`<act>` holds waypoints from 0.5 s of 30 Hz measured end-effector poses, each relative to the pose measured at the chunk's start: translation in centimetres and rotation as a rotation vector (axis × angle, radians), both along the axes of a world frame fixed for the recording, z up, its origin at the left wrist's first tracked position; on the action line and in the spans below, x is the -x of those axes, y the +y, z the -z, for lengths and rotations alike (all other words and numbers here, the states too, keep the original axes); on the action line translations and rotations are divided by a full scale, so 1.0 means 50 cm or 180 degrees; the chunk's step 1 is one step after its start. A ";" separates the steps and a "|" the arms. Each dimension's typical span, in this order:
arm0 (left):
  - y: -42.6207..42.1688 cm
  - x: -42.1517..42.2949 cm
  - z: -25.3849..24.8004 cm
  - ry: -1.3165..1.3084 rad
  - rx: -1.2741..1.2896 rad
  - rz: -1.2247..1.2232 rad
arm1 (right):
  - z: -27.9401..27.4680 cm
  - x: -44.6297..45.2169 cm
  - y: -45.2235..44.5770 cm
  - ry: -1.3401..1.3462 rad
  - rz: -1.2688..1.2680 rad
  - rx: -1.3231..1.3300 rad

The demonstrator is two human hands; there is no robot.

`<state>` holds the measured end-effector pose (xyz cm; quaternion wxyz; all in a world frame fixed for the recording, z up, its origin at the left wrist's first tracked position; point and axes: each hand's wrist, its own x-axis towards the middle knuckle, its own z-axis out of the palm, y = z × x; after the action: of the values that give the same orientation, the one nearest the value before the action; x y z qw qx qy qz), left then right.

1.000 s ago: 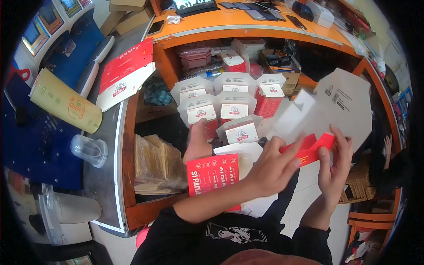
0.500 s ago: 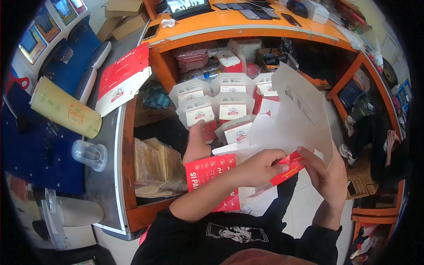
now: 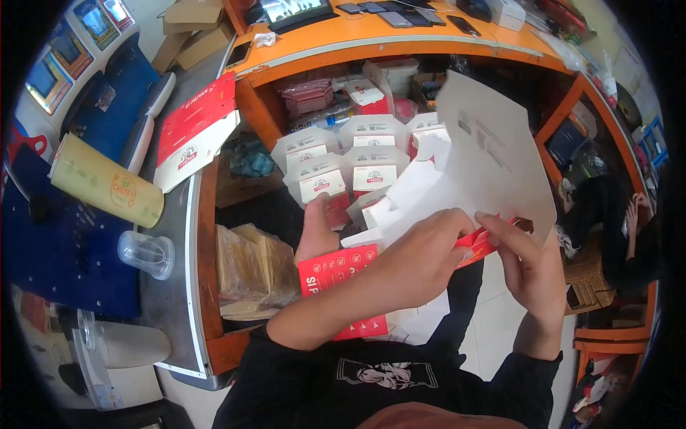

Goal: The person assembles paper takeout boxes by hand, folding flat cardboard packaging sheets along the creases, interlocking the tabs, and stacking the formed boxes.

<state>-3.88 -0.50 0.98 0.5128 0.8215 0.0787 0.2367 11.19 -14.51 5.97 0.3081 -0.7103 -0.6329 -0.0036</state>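
Note:
A partly folded cardboard box (image 3: 496, 157), white inside and red outside, is held up before me. My left hand (image 3: 443, 247) is closed on its red edge, with the thumb along the fold. Opposite, my right hand (image 3: 532, 268) pinches the red corner flap (image 3: 511, 230) between thumb and fingers. Flat red box blanks (image 3: 336, 268) with white print lie on my lap, partly under my left forearm. Just beyond stand several folded red-and-white boxes (image 3: 321, 187) with their lids raised. My bare foot (image 3: 318, 232) rests against the nearest ones.
On the grey counter at left are a flat box blank (image 3: 196, 132), a yellow cup (image 3: 107, 179) and a clear plastic cup (image 3: 146, 252). Wrapped brown packets (image 3: 254, 272) sit on the shelf below. Phones (image 3: 393, 18) lie on the orange desk (image 3: 307, 46). Another person's hands (image 3: 632, 218) show at right.
The held box has shifted slightly right, and its red edge is folded further up. Both my hands have moved a little up and right with it.

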 end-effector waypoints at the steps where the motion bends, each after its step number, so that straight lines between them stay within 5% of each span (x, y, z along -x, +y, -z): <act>1: 0.003 0.004 -0.003 0.0003 0.0014 0.0024 | 0.002 0.001 0.000 0.0031 -0.0056 0.0010; 8: -0.003 0.029 -0.024 0.0109 -0.0174 -0.0026 | -0.004 0.017 0.010 0.0406 -0.0076 0.0363; 15: 0.024 0.011 -0.032 0.0730 -0.0016 0.0394 | 0.005 0.018 0.011 -0.0353 0.0051 0.0247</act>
<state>-4.42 0.69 2.61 0.5121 0.8477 0.0854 0.1092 10.30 -13.96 5.70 0.2448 -0.7255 -0.6429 -0.0209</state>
